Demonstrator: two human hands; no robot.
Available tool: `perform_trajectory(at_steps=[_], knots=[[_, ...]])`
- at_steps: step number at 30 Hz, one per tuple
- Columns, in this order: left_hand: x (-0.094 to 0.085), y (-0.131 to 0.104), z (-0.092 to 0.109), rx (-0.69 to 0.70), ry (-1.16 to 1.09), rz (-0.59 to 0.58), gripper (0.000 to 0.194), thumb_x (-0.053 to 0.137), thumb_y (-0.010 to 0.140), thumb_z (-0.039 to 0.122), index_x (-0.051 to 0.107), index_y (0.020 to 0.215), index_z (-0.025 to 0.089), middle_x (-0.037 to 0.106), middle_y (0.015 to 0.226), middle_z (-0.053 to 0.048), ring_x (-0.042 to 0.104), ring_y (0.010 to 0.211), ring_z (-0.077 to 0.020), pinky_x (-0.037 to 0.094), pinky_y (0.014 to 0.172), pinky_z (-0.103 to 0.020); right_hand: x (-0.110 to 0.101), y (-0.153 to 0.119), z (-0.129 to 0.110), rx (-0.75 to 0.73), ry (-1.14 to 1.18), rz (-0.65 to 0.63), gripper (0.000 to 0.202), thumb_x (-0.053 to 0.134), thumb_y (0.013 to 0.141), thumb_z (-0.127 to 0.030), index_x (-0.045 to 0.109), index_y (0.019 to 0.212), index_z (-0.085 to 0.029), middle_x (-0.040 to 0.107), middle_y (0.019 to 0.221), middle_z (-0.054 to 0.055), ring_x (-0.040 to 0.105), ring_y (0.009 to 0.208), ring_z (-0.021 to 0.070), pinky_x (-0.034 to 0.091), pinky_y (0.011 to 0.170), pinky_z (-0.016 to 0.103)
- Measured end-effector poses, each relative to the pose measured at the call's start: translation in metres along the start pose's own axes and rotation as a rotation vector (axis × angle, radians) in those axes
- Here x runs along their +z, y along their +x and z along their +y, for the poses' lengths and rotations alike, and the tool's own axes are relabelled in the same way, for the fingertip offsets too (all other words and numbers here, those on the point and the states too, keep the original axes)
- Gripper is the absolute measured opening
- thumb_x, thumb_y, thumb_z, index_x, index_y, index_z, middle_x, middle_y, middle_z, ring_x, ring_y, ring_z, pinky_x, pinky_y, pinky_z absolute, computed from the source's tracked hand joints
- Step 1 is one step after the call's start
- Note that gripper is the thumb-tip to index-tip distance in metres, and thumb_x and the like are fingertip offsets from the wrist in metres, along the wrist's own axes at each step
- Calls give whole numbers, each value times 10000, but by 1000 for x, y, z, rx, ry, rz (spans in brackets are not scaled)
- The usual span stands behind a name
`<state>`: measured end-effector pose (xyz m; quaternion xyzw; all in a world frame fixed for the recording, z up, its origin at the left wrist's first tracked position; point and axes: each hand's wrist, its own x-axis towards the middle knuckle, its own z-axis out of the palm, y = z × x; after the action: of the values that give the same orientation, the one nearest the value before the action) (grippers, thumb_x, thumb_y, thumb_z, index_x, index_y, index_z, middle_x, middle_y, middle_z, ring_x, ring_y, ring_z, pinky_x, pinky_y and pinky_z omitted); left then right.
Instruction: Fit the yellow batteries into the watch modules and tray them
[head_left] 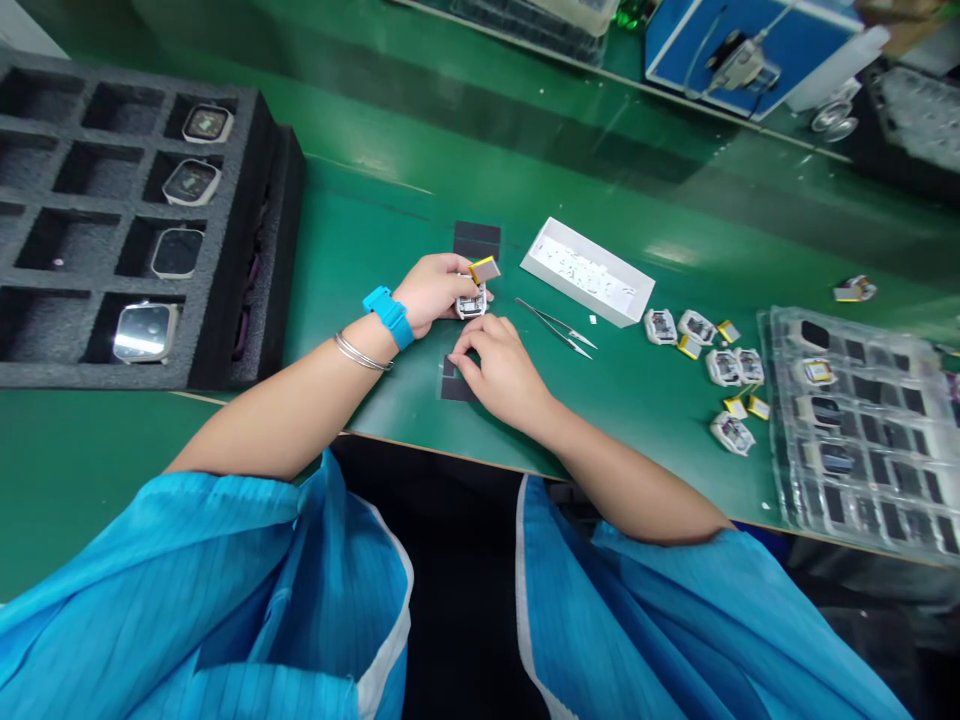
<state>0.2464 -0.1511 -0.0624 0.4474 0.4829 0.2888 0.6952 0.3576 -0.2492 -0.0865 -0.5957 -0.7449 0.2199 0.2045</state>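
Note:
Between the fingers of my left hand is an opened smartwatch case, its white frame and inner parts facing up. A small yellow-edged battery sticks out at the top of that case, beside the thumb. Just below, my right hand has its thumb and index finger brought together over a black strip on the table. Whatever is in that pinch is too small to make out. A dark pad lies beyond the left hand. Metal tweezers rest to the right of both hands.
A white box with tiny pieces stands behind the tweezers. Several opened watch cases with batteries lie to the right, beside a clear plastic tray. At the left is a black foam tray holding watches. A blue box sits on the back shelf.

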Motion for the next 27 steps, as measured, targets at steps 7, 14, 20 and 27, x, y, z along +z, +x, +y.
perform_trajectory(at_steps=[7,14,20,27], knots=[[0,0,1,-11,-2,-14,163,574,779,-41,602,797,118,708,734,-35,695,718,-131,581,873,-338,-1,-9,4,-189,-125,-6,117,517,970,-145,628,935,-158,622,1116,154,498,1052,289,460,952,449],[1,0,0,-6,18,-7,162,583,750,-34,610,802,117,706,747,-27,673,696,-118,581,831,-304,-3,-6,7,-50,-80,59,89,663,928,-273,657,923,-185,616,1115,126,510,1123,309,469,964,477],[1,0,1,3,19,-3,185,616,707,-39,627,806,117,712,762,-39,689,716,-134,573,812,-289,3,-2,3,-42,-53,26,64,637,921,-179,643,858,-185,619,1092,123,491,1060,290,462,938,460],[0,0,1,-5,21,8,182,605,744,-29,625,850,118,717,735,-42,704,712,-140,573,782,-273,3,-5,7,-138,-57,4,71,577,953,-154,619,906,-189,614,1116,129,490,1043,282,448,925,444]])
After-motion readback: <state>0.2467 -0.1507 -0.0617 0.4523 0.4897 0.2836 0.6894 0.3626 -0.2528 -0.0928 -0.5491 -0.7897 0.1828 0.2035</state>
